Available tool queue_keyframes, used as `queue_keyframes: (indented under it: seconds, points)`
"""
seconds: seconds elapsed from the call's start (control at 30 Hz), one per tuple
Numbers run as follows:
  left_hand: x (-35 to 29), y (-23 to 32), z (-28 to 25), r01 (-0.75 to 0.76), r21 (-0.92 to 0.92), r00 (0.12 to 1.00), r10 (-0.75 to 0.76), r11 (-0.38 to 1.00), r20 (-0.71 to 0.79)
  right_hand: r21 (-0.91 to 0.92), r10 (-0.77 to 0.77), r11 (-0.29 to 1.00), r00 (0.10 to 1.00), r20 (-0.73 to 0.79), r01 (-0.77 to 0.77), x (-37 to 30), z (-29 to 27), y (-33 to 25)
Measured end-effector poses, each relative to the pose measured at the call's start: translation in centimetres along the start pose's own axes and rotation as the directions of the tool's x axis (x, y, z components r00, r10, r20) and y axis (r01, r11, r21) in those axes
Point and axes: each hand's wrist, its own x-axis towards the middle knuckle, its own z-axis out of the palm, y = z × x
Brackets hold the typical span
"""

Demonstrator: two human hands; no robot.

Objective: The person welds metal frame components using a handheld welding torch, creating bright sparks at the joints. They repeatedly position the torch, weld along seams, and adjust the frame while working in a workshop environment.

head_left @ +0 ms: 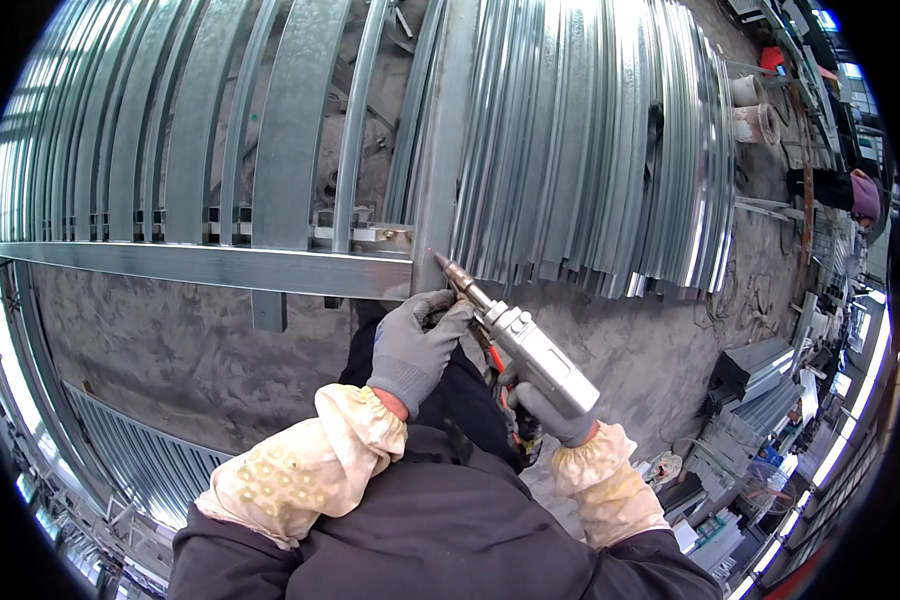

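A silver handheld welding gun point(542, 355) with a narrow copper-coloured nozzle slants up and to the left in front of me. My right hand point(553, 412), in a grey glove, is wrapped round its grip behind the body, which partly hides the fingers. My left hand point(420, 345), gloved too, has its fingers closed at the gun's front neck. The nozzle tip is at the corner of a galvanized steel frame, where the long cross rail point(220, 268) meets the upright square tube point(438, 160). Whether the tip touches the metal I cannot tell.
Flat and narrow steel bars point(295, 130) run from the rail at the left. A wide stack of galvanized profiles point(570, 150) lies to the right. Another barred panel point(150, 440) is at lower left. Farther right are buckets point(755, 125), metal stock point(760, 375) and a person point(863, 198).
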Motion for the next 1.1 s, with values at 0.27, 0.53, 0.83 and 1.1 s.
queue_keyframes:
  seconds: [0.27,0.53,0.83,1.1]
  points:
    - [-0.2,0.6,0.3,0.035,0.024,0.999,-0.035,0.999,0.014,0.209,0.144,0.969,0.988,-0.049,-0.131,0.7,-1.5,-1.8]
    - [-0.6,1.1,-0.1,0.109,-0.105,0.992,-0.101,0.988,0.079,0.139,0.063,0.989,0.993,-0.096,-0.049,0.1,-1.5,-2.1]
    - [-1.9,-0.7,-0.7,-0.198,-0.203,0.976,0.212,0.959,0.051,-0.518,-0.358,0.806,0.933,-0.041,0.287,-0.8,6.5,-1.2]
    - [-1.5,-1.5,-1.5,-0.183,-0.076,0.98,0.188,0.98,0.066,-0.516,-0.308,0.828,0.947,-0.095,0.218,-0.5,7.1,0.5]
